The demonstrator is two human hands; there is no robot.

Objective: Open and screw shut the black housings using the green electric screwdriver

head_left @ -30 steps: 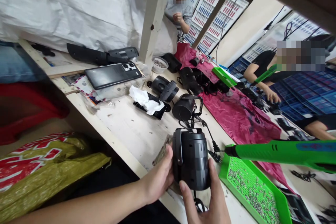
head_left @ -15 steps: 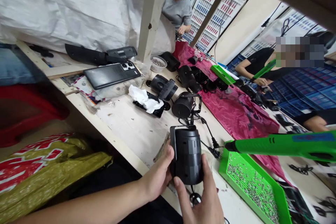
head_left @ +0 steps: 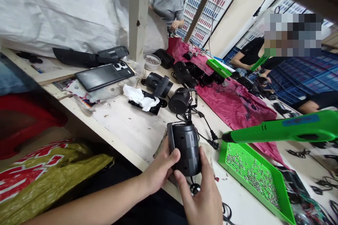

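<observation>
Between my two hands, over the near edge of the bench, is a black cylindrical lamp housing [head_left: 187,149] with slots round its side and a bracket along its left. My left hand [head_left: 160,167] grips its left side and bracket, thumb across the front. On the right, my right hand [head_left: 202,190] holds the lower part, thumb at the bottom left and fingers up the right side. A cable runs from its far end, and a small round dark piece [head_left: 194,188] shows below it. The green electric screwdriver [head_left: 277,128] hangs to the right, not touched by either hand.
A green tray [head_left: 248,179] of small screws stands at the right. Beyond my hands lie more black lamp housings [head_left: 179,100], white tissue [head_left: 141,97], a phone [head_left: 105,76] and a tub of small metal parts [head_left: 151,61]. A wooden post [head_left: 138,17] rises behind. Two people work across the bench.
The view has shifted slightly, so the bench things sit further left. My left thumb has moved further across the front of the housing. Both hands still hold it.
</observation>
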